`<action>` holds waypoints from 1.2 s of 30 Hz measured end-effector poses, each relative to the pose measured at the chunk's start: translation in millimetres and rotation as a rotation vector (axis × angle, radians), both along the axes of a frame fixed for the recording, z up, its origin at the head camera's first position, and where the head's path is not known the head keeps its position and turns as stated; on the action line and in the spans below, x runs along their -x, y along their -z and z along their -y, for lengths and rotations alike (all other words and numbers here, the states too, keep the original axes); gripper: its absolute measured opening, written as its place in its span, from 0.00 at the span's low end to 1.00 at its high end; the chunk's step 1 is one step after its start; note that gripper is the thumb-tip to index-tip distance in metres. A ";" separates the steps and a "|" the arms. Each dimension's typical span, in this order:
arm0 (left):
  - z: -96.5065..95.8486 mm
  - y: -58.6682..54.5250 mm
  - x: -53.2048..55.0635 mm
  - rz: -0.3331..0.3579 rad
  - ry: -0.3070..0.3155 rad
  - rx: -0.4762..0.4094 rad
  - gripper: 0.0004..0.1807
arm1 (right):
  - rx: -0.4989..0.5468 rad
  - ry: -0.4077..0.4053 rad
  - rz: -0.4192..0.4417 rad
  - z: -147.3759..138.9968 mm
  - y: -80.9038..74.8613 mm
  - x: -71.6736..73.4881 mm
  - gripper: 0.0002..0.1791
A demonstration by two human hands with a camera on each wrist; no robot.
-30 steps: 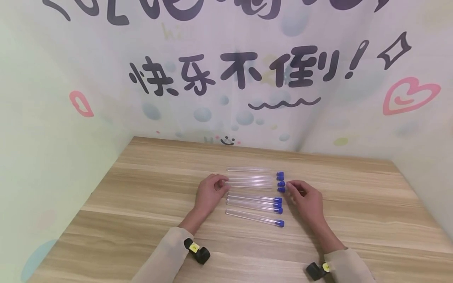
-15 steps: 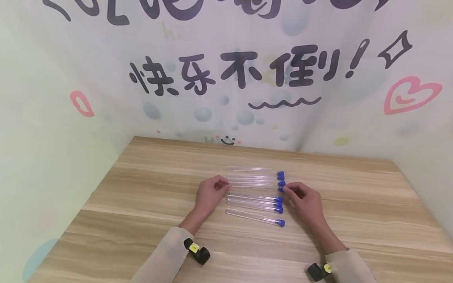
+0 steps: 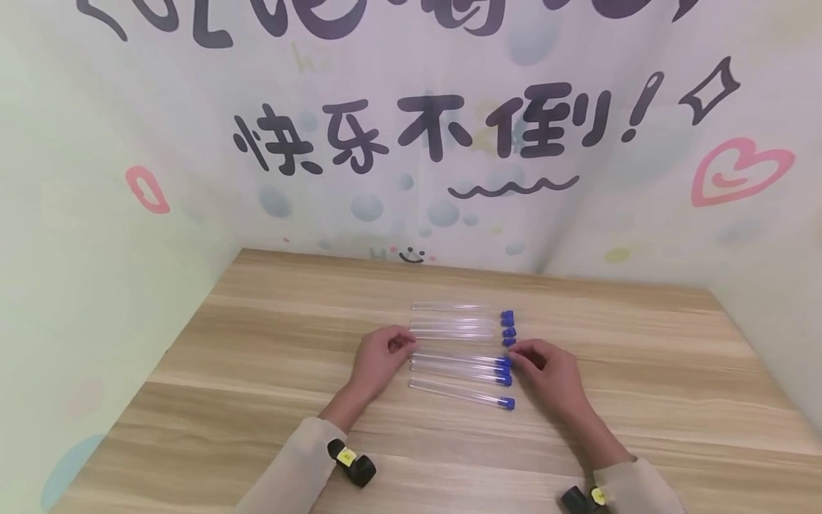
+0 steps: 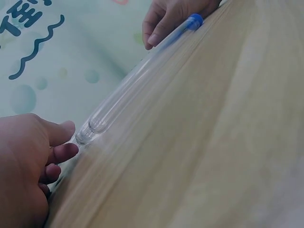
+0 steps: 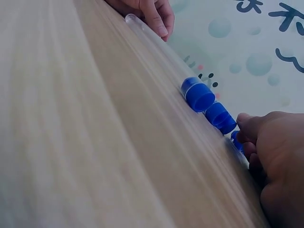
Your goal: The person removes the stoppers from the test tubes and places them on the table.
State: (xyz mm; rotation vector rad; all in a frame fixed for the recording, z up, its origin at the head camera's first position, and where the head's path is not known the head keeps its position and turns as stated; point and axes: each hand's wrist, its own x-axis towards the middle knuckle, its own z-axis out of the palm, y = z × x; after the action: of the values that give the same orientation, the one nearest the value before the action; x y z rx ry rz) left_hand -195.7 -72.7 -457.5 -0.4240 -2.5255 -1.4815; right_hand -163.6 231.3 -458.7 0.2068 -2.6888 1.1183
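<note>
Several clear test tubes with blue caps lie side by side on the wooden table, caps to the right. An upper group (image 3: 452,335) is at the back, a middle group (image 3: 456,364) in front of it, and a single test tube (image 3: 459,394) nearest me. My left hand (image 3: 379,360) is at the rounded ends, its thumb and finger parted beside a tube end (image 4: 99,124) in the left wrist view. My right hand (image 3: 554,375) has its fingertips right at the capped ends. In the right wrist view its thumb is close beside a blue cap (image 5: 229,124).
The wooden table (image 3: 257,407) extends to both sides of the tubes and in front of them. A printed white cloth (image 3: 359,235) with dark lettering hangs behind it. Each wrist wears a small black camera (image 3: 353,464).
My right hand has come towards me along the caps, from the upper group to the middle group. My left hand has shifted slightly nearer too. The tubes look nearly unmoved.
</note>
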 end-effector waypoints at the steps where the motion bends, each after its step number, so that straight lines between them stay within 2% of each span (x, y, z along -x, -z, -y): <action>1: 0.8 1.1 0.2 0.000 0.003 0.005 0.04 | -0.007 -0.002 0.000 0.4 0.6 0.0 0.07; 6: 3.2 2.1 0.4 0.006 0.025 0.022 0.04 | -0.013 -0.009 -0.003 1.4 2.2 0.4 0.08; 17: 2.0 6.1 1.5 0.012 0.019 0.063 0.07 | -0.017 -0.042 0.027 -1.0 2.5 1.7 0.09; 24: 0.4 5.4 3.3 0.008 0.023 0.118 0.08 | -0.010 -0.061 0.013 -2.8 2.1 3.4 0.07; 36: 1.2 5.7 2.9 -0.012 0.026 0.129 0.06 | -0.017 -0.119 -0.009 -5.1 0.8 4.7 0.08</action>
State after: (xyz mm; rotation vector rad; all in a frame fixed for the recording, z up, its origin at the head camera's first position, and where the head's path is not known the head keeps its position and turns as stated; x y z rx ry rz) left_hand -198.5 -73.9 -463.2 -0.4860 -2.6245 -1.3248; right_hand -168.3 236.4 -459.5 0.3787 -2.7099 1.1252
